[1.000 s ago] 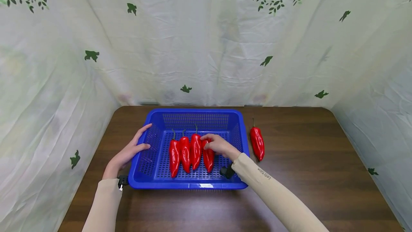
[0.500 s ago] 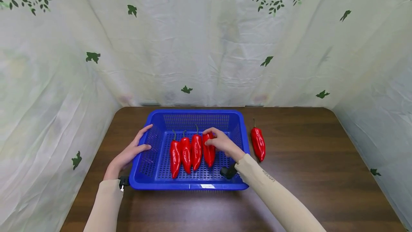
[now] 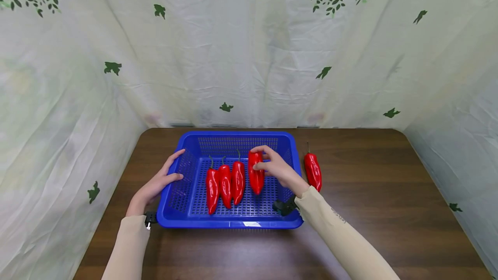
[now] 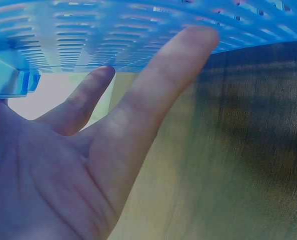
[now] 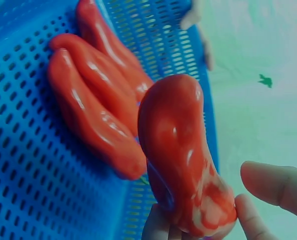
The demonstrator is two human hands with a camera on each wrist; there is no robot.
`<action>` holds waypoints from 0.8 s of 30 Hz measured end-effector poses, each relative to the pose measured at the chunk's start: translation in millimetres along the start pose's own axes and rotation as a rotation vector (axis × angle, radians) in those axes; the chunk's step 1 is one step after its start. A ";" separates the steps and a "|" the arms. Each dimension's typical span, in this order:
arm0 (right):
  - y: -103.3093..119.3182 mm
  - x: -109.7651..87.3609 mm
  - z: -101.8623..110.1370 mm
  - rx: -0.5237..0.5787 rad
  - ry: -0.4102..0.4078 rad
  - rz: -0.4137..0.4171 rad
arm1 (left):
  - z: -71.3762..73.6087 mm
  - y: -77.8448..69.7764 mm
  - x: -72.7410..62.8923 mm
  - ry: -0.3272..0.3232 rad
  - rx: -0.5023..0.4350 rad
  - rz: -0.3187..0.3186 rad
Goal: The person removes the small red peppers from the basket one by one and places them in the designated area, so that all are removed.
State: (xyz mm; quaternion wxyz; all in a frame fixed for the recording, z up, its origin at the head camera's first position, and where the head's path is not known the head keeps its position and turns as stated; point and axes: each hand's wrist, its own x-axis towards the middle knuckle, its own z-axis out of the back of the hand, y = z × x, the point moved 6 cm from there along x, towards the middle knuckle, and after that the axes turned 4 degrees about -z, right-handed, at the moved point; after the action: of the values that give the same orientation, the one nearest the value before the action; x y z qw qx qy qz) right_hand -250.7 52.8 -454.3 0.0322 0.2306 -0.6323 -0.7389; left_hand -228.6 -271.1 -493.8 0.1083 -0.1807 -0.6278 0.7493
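Note:
My right hand (image 3: 281,169) grips a red pepper (image 3: 256,176) near its upper end, above the right half of a blue plastic basket (image 3: 229,224). In the right wrist view, the held pepper (image 5: 176,145) hangs apart from the others, its wide end among the fingers; its stem is hidden. Three more red peppers (image 3: 224,185) lie side by side on the basket floor, green stems pointing away from me. On the basket's left rim rests my left hand (image 3: 157,181), thumb and forefinger straight. The left wrist view shows its thumb (image 4: 153,85) against the slotted wall.
Another red pepper (image 3: 312,171) lies on the brown wooden table (image 3: 373,193), just right of the basket and partly behind my right forearm. A pale curtain (image 3: 249,55) with leaf prints hangs behind and at both sides. A black wrist device (image 3: 285,205) reaches over the basket.
My right hand has lifted the pepper it holds and carried it away from me and slightly right, off the row of three. The left hand has stayed on the rim.

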 end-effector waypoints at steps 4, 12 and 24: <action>8.1 -3.9 4.3 0.030 0.021 0.021 | -0.3 -0.6 0.2 0.003 -0.010 -0.009; 14.5 -11.7 18.7 0.027 0.028 0.065 | 0.7 1.9 0.7 -0.001 -0.008 0.003; 15.5 -22.8 44.4 0.026 -0.002 0.107 | 1.4 4.3 1.3 -0.002 -0.001 0.013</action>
State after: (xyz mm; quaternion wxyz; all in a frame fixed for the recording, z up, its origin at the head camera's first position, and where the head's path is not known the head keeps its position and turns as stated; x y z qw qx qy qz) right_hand -251.2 98.3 -428.5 0.0680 0.1960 -0.6532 -0.7282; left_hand -230.1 -272.7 -498.0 0.1026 -0.1839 -0.6273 0.7498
